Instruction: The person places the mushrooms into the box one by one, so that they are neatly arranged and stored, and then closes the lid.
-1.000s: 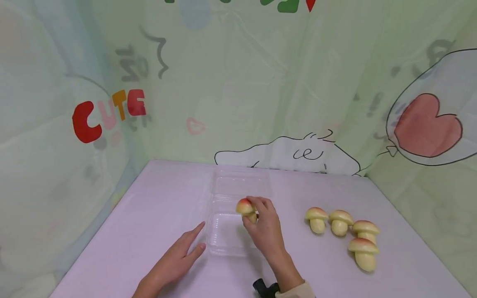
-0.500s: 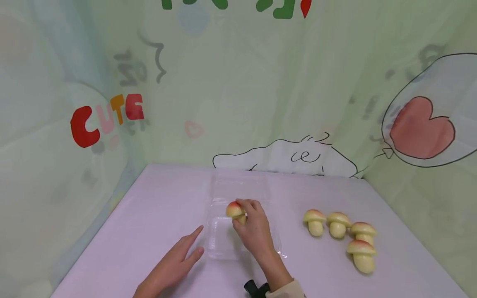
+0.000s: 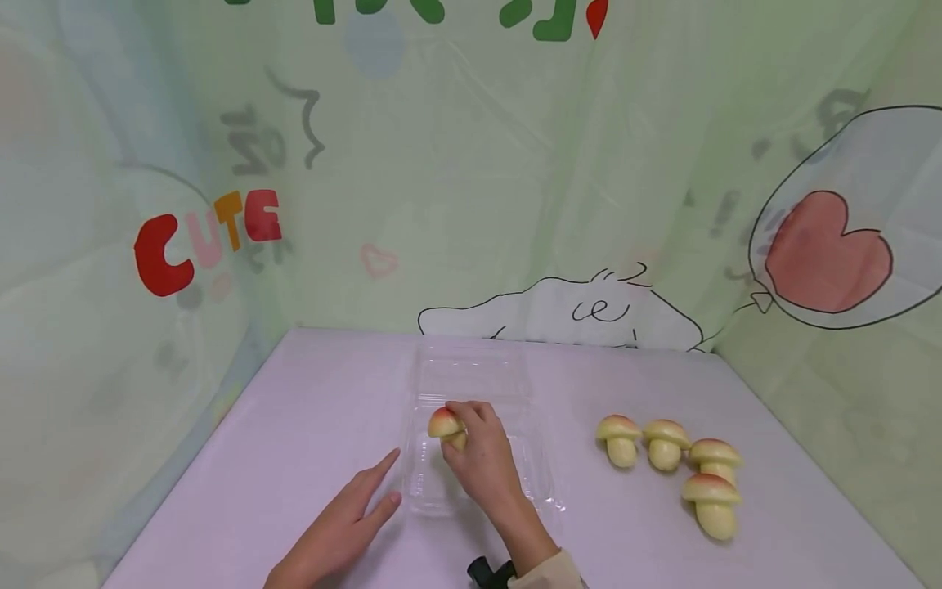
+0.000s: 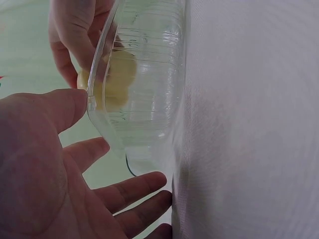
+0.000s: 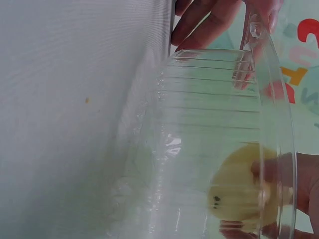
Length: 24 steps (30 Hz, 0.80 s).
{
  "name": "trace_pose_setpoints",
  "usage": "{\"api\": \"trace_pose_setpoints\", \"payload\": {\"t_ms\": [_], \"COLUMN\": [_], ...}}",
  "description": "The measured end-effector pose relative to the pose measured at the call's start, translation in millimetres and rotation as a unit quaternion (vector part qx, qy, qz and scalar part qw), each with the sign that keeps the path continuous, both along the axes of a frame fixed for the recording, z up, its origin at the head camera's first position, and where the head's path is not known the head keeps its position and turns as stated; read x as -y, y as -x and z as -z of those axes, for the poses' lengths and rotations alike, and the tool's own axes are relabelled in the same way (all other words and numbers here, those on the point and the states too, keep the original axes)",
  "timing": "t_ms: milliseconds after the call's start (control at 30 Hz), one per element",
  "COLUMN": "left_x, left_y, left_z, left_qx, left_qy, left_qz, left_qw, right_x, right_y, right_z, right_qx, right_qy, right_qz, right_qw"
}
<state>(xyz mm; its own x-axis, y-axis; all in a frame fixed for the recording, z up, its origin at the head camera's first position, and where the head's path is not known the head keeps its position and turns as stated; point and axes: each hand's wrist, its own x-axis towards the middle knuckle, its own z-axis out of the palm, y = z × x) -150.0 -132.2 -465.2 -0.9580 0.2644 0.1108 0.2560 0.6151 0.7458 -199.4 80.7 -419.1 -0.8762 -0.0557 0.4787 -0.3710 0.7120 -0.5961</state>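
My right hand (image 3: 482, 458) pinches a toy mushroom (image 3: 444, 423) between thumb and fingers, its red-tipped cap facing up. The mushroom is over the left side of the near half of a clear plastic clamshell box (image 3: 434, 487), which lies unfolded. Through the box wall (image 4: 149, 74) in the left wrist view, the pale yellow mushroom (image 4: 119, 82) shows partly below the rim. My left hand (image 3: 342, 515) is beside the box's left edge, fingers extended and thumb apart. In the left wrist view its thumb tip is right at the rim.
Several more toy mushrooms (image 3: 666, 446) lie on the right side of the pale table (image 3: 324, 393). The box's lid half (image 3: 471, 368) extends toward the back. A black object (image 3: 489, 571) shows by the right sleeve (image 3: 548, 573). Printed green cloth (image 3: 471, 180) walls in the table.
My right hand has carried the mushroom leftward and slightly lower over the box's near half. The left hand stays almost where it was. The head view has shifted a little.
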Motion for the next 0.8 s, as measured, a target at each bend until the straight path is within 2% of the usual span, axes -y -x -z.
{"api": "trace_pose_setpoints", "payload": {"t_ms": [467,800], "left_x": [0.4,-0.8], "left_y": [-0.8,0.0], "left_z": [-2.1,-2.3], "left_qx": [-0.003,0.016], "left_qy": [0.007,0.006], "left_qz": [-0.004,-0.011], "left_qw": [1.0,0.9998], "right_x": [3.8,9.6], "right_y": [5.7,9.5], "right_z": [2.9,8.2], "right_qx": [0.005,0.04], "right_qy": [-0.016,-0.022], "right_qz": [-0.01,-0.016], "right_qw": [1.0,0.999]}}
